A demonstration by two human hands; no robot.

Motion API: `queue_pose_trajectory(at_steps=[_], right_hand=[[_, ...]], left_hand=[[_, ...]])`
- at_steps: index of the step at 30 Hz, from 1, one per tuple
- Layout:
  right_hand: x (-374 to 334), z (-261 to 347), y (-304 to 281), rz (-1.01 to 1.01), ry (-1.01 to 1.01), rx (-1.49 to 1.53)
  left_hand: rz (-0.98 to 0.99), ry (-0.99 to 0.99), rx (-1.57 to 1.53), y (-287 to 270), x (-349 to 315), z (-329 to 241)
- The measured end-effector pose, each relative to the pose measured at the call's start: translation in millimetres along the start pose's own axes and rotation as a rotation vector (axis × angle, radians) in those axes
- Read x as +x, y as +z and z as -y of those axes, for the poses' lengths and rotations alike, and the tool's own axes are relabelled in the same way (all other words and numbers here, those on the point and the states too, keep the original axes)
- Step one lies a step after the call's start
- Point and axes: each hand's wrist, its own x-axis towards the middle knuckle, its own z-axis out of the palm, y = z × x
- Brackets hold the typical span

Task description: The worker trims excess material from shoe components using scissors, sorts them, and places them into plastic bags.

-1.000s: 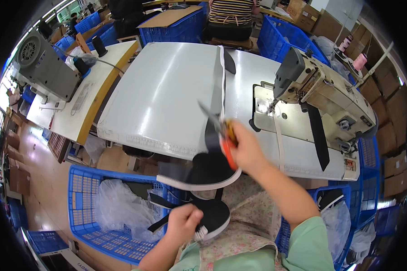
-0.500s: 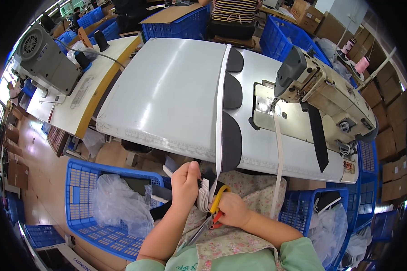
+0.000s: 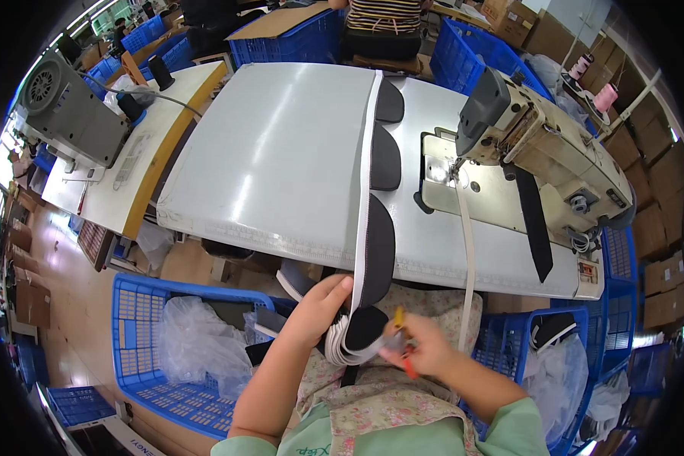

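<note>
My left hand [image 3: 319,308] is closed on a stack of dark curved fabric pieces [image 3: 366,327] with white-bound edges, above my lap. From the stack a chain of similar dark half-round pieces [image 3: 378,247], joined along one white binding strip [image 3: 362,205], runs away from me over the table. My right hand [image 3: 427,346], smeared by motion, grips scissors [image 3: 398,318] with yellow and red handles just right of the stack. Whether the blades are apart cannot be made out.
A sewing machine [image 3: 543,148] stands on the right of the white table [image 3: 273,152], with a pale tape [image 3: 467,258] hanging from its needle area. Blue baskets [image 3: 182,283] holding clear plastic flank my lap. Another machine [image 3: 76,106] stands far left. A person in stripes [image 3: 384,19] sits beyond.
My right hand has moved right with the scissors, off the stack. My left hand has shifted slightly right, and the near end of the chain has moved left and toward me.
</note>
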Motion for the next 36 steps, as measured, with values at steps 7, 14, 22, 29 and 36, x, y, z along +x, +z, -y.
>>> queue_pose_trajectory(at_steps=[7,14,22,29,36], right_hand=[[5.0,23.2,-43.8,-0.039,0.310,0.187],[19.1,17.2,-20.4,0.074,0.175,0.721],[8.8,21.7,-55.6,0.244,0.276,0.300],[-16.9,27.1,-90.6,0.676,0.572,-0.235],[-10.4,26.9,-76.0,0.831,0.656,-0.198]], left_hand=[[0.396,-0.009,0.175,7.8,-0.7,11.9],[0.234,-0.022,0.064,13.6,-3.7,11.5],[-0.189,0.130,-0.128,17.7,-27.2,-2.0],[-0.336,0.374,0.027,25.5,-39.2,12.8],[-0.345,0.426,0.097,29.6,-43.4,21.8]])
